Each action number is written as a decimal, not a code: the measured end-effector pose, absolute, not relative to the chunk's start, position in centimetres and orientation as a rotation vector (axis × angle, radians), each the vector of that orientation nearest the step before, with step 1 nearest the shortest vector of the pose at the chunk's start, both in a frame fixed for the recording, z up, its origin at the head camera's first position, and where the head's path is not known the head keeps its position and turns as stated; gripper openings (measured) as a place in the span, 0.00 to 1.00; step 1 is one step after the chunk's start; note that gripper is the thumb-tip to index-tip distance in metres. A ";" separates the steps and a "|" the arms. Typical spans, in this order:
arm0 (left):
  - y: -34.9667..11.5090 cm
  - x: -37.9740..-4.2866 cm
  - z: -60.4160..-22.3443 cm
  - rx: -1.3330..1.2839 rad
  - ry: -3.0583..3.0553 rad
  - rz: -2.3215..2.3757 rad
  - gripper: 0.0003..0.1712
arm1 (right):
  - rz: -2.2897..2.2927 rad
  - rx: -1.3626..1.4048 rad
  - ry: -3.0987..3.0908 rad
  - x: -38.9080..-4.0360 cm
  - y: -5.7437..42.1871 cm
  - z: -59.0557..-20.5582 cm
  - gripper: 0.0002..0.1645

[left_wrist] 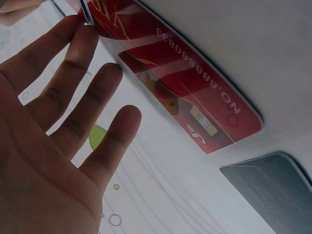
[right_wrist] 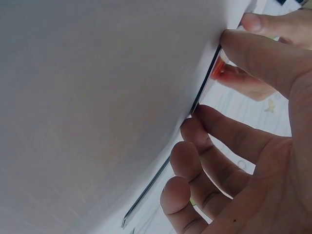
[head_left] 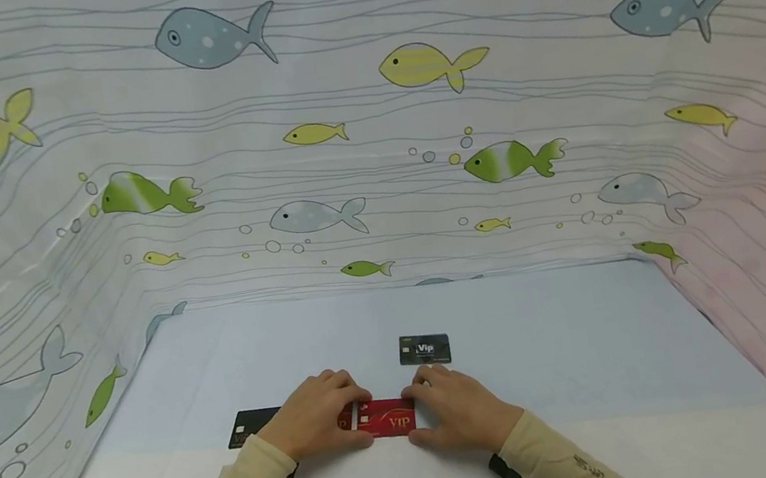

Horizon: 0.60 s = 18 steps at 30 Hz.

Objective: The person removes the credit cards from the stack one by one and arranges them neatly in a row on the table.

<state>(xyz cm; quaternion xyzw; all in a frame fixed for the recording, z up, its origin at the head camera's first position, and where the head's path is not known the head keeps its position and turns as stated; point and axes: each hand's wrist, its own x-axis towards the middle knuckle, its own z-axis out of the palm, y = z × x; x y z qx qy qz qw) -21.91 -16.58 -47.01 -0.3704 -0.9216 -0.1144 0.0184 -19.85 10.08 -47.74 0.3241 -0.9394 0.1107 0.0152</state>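
Note:
A red VIP card (head_left: 386,418) lies flat on the white surface between my two hands. My left hand (head_left: 316,418) holds its left end, thumb at the near corner and fingertips at the far one. From the other end my right hand (head_left: 463,407) grips it the same way; the card's thin edge (right_wrist: 206,80) runs between thumb and index finger in the right wrist view. Under my left palm lies a second red card (left_wrist: 180,73), mostly hidden in the head view. A black card (head_left: 252,423) sticks out left of that hand.
Another black card (head_left: 424,349), marked Vip, lies just beyond my right hand. The white surface (head_left: 568,343) extends to both sides and behind. Fish-printed cloth (head_left: 384,154) rises as walls at the back, left and right.

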 end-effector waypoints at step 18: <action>-16.0 -22.7 -46.7 -1.076 -2.805 -0.412 0.23 | 0.468 1.022 -2.912 -19.7 10.9 -46.7 0.32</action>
